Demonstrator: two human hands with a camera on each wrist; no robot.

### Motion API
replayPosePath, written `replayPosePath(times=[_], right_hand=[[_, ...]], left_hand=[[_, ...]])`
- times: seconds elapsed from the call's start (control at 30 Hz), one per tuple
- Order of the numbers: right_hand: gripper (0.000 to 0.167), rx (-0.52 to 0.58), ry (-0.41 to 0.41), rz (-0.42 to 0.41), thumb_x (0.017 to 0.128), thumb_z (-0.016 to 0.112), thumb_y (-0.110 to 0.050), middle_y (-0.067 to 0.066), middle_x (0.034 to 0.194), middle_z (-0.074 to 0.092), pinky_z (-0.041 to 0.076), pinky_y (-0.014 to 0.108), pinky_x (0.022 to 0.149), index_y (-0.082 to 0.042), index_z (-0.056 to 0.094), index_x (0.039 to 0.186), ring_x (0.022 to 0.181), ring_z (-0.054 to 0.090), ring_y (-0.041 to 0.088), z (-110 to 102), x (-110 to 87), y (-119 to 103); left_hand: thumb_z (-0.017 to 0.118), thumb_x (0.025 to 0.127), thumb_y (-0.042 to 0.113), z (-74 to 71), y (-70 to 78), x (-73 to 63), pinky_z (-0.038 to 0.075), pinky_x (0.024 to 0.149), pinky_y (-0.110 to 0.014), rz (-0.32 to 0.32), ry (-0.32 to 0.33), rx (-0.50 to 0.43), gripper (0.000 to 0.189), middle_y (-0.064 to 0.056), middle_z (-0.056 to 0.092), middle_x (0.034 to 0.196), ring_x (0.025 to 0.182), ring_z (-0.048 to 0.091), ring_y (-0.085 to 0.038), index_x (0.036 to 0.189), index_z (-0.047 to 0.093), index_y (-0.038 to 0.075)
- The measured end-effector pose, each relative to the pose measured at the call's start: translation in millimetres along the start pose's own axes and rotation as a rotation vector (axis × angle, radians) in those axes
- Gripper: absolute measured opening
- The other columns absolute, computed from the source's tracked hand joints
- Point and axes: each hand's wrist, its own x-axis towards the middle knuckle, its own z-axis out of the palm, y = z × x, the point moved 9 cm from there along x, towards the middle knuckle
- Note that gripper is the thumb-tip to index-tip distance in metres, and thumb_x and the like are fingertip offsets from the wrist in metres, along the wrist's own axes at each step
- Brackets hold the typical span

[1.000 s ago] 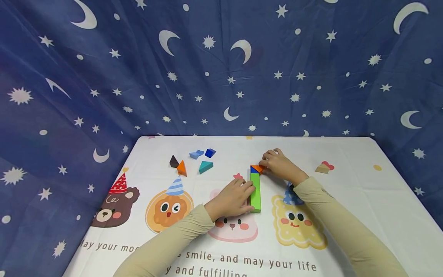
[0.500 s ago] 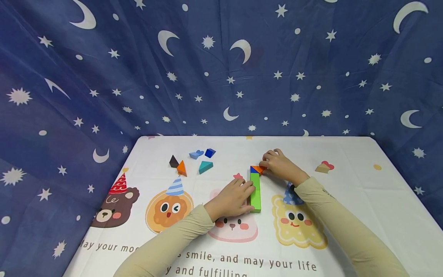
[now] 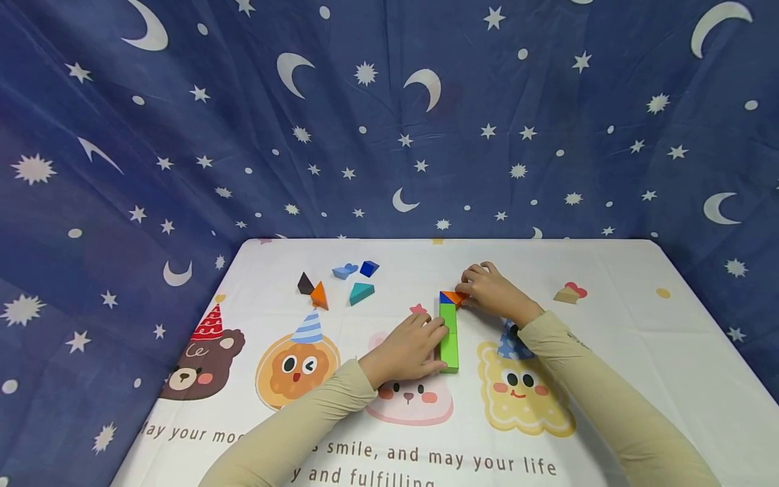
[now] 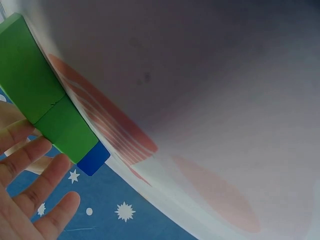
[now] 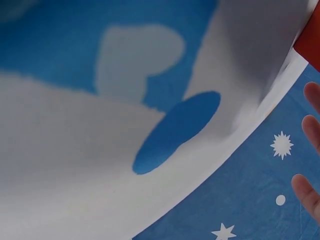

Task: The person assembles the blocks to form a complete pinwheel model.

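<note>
Two green blocks (image 3: 450, 355) lie end to end in a column on the tablecloth. A small blue triangular block (image 3: 445, 298) sits at their far end, with an orange triangular block (image 3: 452, 295) against it. My left hand (image 3: 404, 348) lies along the column's left side; its fingertips touch the green blocks, and in the left wrist view those fingers (image 4: 42, 187) are fairly straight and spread. From the right, my right hand (image 3: 494, 291) pinches the orange block, covering part of it. Three spread fingertips (image 5: 312, 132) show below the orange block in the right wrist view; the thumb is hidden there.
Loose at the back left lie a black block (image 3: 305, 283), another orange block (image 3: 319, 295), a light blue block (image 3: 343, 272), a dark blue block (image 3: 368, 268) and a teal block (image 3: 362, 293). A beige block (image 3: 567, 295) lies right. A starry blue curtain (image 3: 365, 169) hangs behind the table.
</note>
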Motion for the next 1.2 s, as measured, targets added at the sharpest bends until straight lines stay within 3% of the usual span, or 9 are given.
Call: replayPosePath(times=[0.87,1.2], right_hand=[[0.027,0.026,-0.041,0.034,0.079,0.074,-0.032,0.005,0.096,0.064,0.040,0.054,0.095,-0.015,0.069,0.099,0.099,0.056,0.025,6.3,-1.4,7.4],[0.023,0.007,-0.029,0.004,0.078,0.075,-0.030,0.005,0.094,0.065,0.040,0.056,0.093,-0.016,0.069,0.096,0.098,0.056,0.026,5.8,0.7,5.2]], left_hand=[[0.048,0.090,0.056,-1.0,0.2,-0.3,0.037,0.107,-0.033,0.002,0.009,0.005,0.052,-0.001,0.050,0.133,0.116,0.048,-0.019,0.123,0.048,0.016],[0.048,0.090,0.056,-1.1,0.1,-1.0,0.036,0.108,-0.034,-0.006,-0.004,-0.007,0.053,-0.002,0.050,0.134,0.118,0.048,-0.020,0.125,0.047,0.016]])
